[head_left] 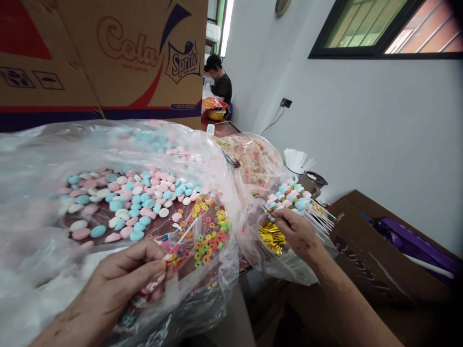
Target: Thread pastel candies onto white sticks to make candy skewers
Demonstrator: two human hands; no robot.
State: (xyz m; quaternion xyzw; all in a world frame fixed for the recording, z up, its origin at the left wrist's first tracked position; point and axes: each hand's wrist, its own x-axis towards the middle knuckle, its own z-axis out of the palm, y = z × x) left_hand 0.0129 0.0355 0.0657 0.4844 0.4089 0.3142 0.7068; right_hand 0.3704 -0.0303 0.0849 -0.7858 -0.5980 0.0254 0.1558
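My left hand (pixel 135 274) is closed around a wrapped candy skewer (pixel 173 255), pinching the gathered neck of its printed clear bag. A white stick (pixel 188 232) pokes out of the bag toward the upper right. Between the fingertips of my right hand (pixel 296 233) is a thin gold twist tie (pixel 269 211). Below that hand lies a pile of gold twist ties (pixel 272 237). Just beyond it are stacked candy skewers (pixel 291 195) with pink, blue and white pieces, their sticks pointing right. My left palm hides part of the wrapped skewer.
A large clear plastic bag (pixel 226 193) holds loose pastel candies (pixel 144 202) and small ring candies (pixel 211 231). Behind it stands a Cola-Sprite carton (pixel 108 58). White sticks (pixel 298 160) and a dark mug (pixel 313 183) stand at right, near an open brown carton (pixel 361 250). Another person (pixel 220 84) sits farther back.
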